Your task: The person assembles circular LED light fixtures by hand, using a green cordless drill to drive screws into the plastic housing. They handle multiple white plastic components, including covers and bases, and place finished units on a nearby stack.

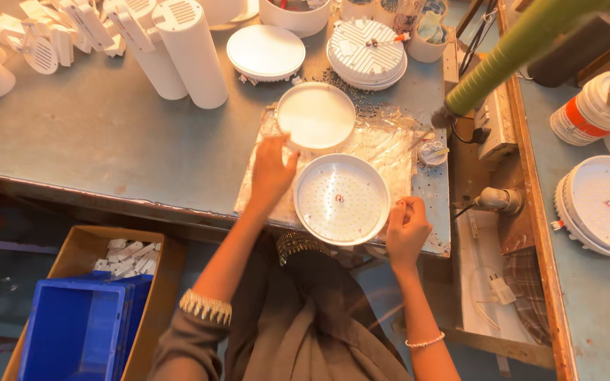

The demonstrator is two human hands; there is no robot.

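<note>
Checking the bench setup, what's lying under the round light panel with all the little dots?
A crinkled clear plastic sheet lies under the round dotted light panel, spread over the grey metal table. What is directly beneath the panel is covered. The left hand and right hand flank it.

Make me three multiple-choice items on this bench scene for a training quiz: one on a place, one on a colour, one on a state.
1. Where is the round white lamp housing with the dotted LED board?
A. In the crate
B. On the clear plastic sheet at the bench edge
C. On the floor

2. What colour is the plastic crate below the bench?
A. Blue
B. Red
C. Green

3. What is the left hand doing?
A. Resting in the lap
B. Gripping the crate
C. Reaching to the plain round white cover disc

Answers: 1 B, it lies between both hands; 2 A, plainly blue; 3 C, its fingers reach the disc's rim, while the right hand is curled beside the housing.
</note>
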